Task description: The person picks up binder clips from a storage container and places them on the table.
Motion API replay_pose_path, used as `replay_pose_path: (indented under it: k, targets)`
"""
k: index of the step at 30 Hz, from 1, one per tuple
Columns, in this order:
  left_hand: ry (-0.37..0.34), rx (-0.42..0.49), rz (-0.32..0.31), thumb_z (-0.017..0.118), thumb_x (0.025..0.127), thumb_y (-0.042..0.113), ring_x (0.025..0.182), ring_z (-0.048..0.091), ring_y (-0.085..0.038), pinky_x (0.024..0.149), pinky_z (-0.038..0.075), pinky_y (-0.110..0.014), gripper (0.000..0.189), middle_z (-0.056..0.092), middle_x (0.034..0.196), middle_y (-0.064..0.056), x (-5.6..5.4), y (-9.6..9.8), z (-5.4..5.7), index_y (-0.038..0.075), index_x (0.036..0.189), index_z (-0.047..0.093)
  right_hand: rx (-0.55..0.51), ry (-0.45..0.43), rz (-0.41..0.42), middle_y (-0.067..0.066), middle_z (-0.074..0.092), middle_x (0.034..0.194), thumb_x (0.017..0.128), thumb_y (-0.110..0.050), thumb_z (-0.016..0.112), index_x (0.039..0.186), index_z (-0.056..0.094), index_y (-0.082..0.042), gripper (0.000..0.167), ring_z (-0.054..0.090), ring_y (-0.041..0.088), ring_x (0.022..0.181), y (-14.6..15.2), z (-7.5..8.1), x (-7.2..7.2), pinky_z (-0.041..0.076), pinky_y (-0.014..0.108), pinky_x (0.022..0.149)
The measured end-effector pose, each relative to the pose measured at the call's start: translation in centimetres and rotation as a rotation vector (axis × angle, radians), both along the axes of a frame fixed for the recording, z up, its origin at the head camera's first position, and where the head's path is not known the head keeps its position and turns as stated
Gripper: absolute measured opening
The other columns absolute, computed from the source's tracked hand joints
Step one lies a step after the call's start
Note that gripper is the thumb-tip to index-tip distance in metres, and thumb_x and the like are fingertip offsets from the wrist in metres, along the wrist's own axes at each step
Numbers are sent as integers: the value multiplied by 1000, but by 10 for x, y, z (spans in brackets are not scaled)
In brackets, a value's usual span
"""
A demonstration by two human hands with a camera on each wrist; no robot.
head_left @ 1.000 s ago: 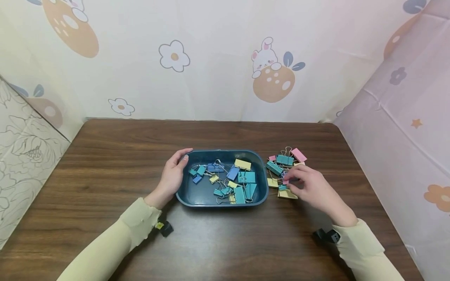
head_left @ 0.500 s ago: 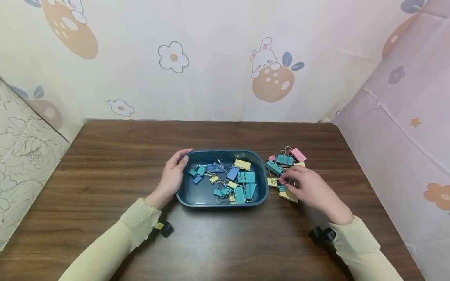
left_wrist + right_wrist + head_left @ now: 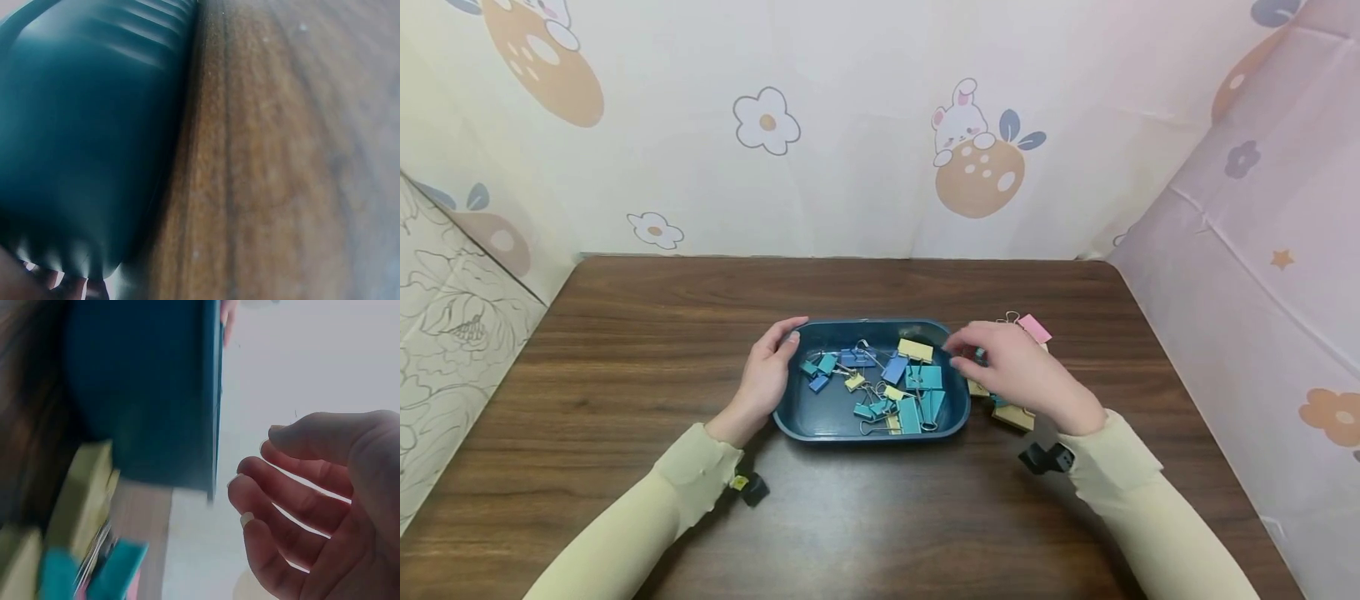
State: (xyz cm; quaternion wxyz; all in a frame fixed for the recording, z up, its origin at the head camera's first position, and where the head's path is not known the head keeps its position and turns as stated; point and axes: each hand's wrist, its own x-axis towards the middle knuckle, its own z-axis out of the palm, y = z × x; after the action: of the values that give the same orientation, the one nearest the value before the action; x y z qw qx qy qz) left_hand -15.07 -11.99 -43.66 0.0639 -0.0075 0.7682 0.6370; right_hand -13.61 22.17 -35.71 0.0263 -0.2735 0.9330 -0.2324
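A dark blue plastic tray [image 3: 820, 417] sits mid-table with several teal, blue and yellow binder clips [image 3: 925, 377] inside. At its left end my left hand [image 3: 763, 379] grips the rim, thumb at the top edge; the left wrist view shows the tray's outer wall [image 3: 94, 125] close up. Over the tray's right rim hovers my right hand [image 3: 1011, 367], fingers curled, thumb tip against the index finger [image 3: 306, 465]. No clip shows at those fingertips, and one could be hidden there. Behind and below this hand lies a pile of binder clips [image 3: 1015, 417], partly covered.
A brown wood-grain table [image 3: 880, 517] bears the tray and the pile. Behind it hangs a patterned curtain [image 3: 865, 167], with another curtain along the right side [image 3: 1255, 275]. A pink clip [image 3: 1034, 328] shows at the pile's far edge.
My right hand has moved left from the pile, where it had its fingertips at a small pink binder clip, to above the tray's right rim. The left hand and tray stay put.
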Motion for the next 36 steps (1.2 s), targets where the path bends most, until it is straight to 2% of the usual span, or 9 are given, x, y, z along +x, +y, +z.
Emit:
replay_pose_path:
  k: [7,11,15,24,30,36]
  targets:
    - [-2,-5,5,40,108,25,144,30,-22,117,19,-52,38,43,152,-1,-1,1,-2,16,144,51,30,-43,131,-3,69,101,91,-16,73,112,73,-10,22,62,15,87,-50,6,-17,54,30,75]
    - [0,-3,-3,40,108,25,145,29,-23,117,18,-53,38,42,153,-1,-1,2,-3,16,144,51,35,-108,197,-1,69,105,93,-18,71,115,72,-10,23,62,13,88,-73,5,-21,53,27,78]
    - [0,-2,-1,40,108,25,144,30,-23,117,19,-53,38,42,152,-1,0,2,-1,17,144,51,20,-148,228,2,70,108,94,-18,70,116,72,-8,25,63,15,91,-95,3,-22,53,28,82]
    - [-4,9,-10,40,108,29,139,36,-25,115,21,-56,39,45,149,-3,-1,0,-2,17,144,50,54,-254,172,8,65,124,94,-23,69,126,68,-9,35,59,23,109,-134,-10,-30,49,37,93]
    - [15,11,-5,40,108,28,135,41,-26,114,24,-53,39,49,146,-4,-2,-1,-4,16,143,52,37,-255,133,6,64,128,93,-20,70,130,65,-9,39,59,21,111,-150,-25,-34,48,36,96]
    - [18,17,-9,40,108,27,134,42,-24,113,26,-51,37,50,145,-4,-2,-1,-4,18,141,54,177,-174,124,4,60,134,94,-22,68,132,64,-11,40,55,18,121,-156,-39,-31,44,38,104]
